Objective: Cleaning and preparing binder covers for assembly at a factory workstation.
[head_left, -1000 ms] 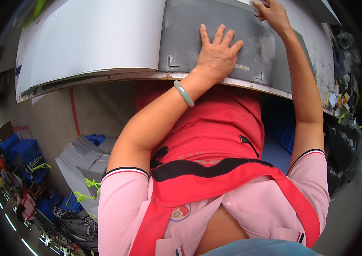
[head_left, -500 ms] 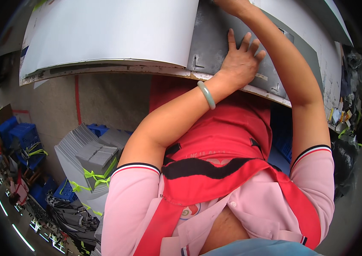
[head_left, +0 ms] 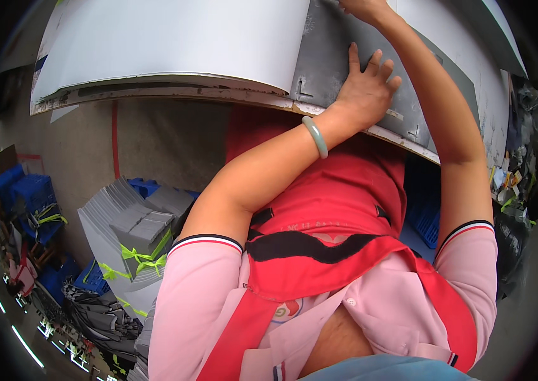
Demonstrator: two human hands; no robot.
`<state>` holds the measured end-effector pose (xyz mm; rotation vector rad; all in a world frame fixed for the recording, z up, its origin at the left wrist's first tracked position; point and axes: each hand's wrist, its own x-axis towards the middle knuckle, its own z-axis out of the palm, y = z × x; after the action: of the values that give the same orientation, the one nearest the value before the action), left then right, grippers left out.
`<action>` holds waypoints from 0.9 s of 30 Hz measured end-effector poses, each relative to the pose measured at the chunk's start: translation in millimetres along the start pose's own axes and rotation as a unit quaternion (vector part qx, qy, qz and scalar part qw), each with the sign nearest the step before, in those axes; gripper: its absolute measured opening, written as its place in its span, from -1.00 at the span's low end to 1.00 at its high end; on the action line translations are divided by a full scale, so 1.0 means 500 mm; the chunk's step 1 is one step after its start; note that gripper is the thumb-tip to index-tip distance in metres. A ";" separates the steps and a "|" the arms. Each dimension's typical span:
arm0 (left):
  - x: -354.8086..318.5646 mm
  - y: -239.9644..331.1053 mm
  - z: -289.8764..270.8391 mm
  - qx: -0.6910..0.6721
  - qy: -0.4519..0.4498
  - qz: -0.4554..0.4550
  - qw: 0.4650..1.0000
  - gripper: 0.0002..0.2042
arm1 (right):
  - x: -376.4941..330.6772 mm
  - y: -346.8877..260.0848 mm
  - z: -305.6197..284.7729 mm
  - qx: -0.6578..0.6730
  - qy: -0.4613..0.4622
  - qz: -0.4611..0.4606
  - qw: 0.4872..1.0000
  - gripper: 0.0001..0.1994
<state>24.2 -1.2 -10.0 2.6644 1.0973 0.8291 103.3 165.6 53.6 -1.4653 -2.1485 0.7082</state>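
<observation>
A dark grey sheet [head_left: 329, 70] with small corner marks lies on the worktable, partly beneath a large white sheet [head_left: 174, 44]. Its surface looks scuffed. My left hand [head_left: 368, 92] rests on the grey sheet near the table's front edge, fingers spread, holding nothing. A pale green bangle [head_left: 315, 136] circles that wrist. Farther away, my right hand [head_left: 365, 7] reaches over the grey sheet close to the white sheet's right side. The top of the picture cuts it off, so most of its fingers are hidden, as is anything in them.
The table's worn front edge [head_left: 218, 103] runs just beyond my red apron [head_left: 339, 190]. Bundles of grey boards [head_left: 142, 225] tied with bright green strips stand low on the left. Blue crates [head_left: 34, 190] are farther left. Dark plastic bags [head_left: 510, 238] hang or lie at the right.
Both hands and the white sheet's right edge appear slightly farther right, with the whole view shifting a little too. My left hand stays spread on the grey sheet.
</observation>
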 end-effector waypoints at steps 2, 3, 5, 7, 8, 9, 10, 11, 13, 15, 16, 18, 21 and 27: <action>0.005 0.000 -0.005 0.005 -0.009 -0.001 1.000 -0.65 | -0.005 0.019 -0.006 0.349 -0.031 0.061 0.935 -0.83; 0.006 0.002 -0.005 0.007 -0.022 0.004 1.000 -0.63 | -0.003 0.027 0.002 0.348 -0.029 0.063 0.935 -0.83; 0.013 0.009 -0.005 0.003 -0.006 0.011 1.000 -0.62 | 0.000 0.045 0.014 0.376 -0.007 0.104 0.921 -0.87; 0.004 -0.003 -0.001 0.009 0.006 -0.001 1.000 -0.61 | 0.022 -0.018 0.048 0.241 0.028 0.171 0.955 -0.87; 0.000 -0.007 0.000 0.001 0.015 -0.003 1.000 -0.60 | 0.030 -0.053 0.055 0.097 0.067 0.233 0.965 -0.87; 0.001 -0.004 0.002 -0.010 0.026 0.002 1.000 -0.58 | 0.031 -0.052 0.045 0.096 0.069 0.233 0.965 -0.87; 0.001 -0.002 0.003 -0.011 0.027 0.004 1.000 -0.58 | 0.029 -0.049 0.032 0.097 0.029 0.226 0.969 -0.87; 0.000 0.002 0.005 -0.015 0.026 0.006 1.000 -0.59 | 0.024 -0.047 0.020 0.098 -0.012 0.219 0.971 -0.88; 0.002 0.004 0.006 -0.020 0.027 0.005 0.999 -0.60 | -0.014 -0.042 0.023 0.133 -0.004 0.217 0.967 -0.88; 0.001 0.002 0.006 -0.009 0.068 0.011 0.998 -0.64 | -0.061 -0.079 0.029 0.170 -0.008 0.213 0.962 -0.89; -0.003 -0.003 0.003 -0.007 0.068 -0.004 0.998 -0.64 | -0.096 -0.139 0.025 0.186 -0.019 0.239 0.953 -0.87; 0.005 0.008 -0.009 -0.010 -0.088 -0.024 0.996 -0.67 | -0.150 -0.149 0.033 0.180 -0.068 0.253 0.948 -0.84; 0.000 -0.015 0.001 -0.136 -0.016 -0.045 0.990 -0.65 | -0.218 -0.176 0.071 0.146 -0.148 0.201 0.957 -0.83; -0.013 -0.011 0.009 0.034 0.026 0.040 0.998 -0.59 | -0.230 -0.204 0.111 0.078 -0.153 0.184 0.968 -0.83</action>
<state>19.7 -1.3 -18.3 2.7752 1.0551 0.8957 35.8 17.3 67.2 -1.7849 -1.9884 1.2800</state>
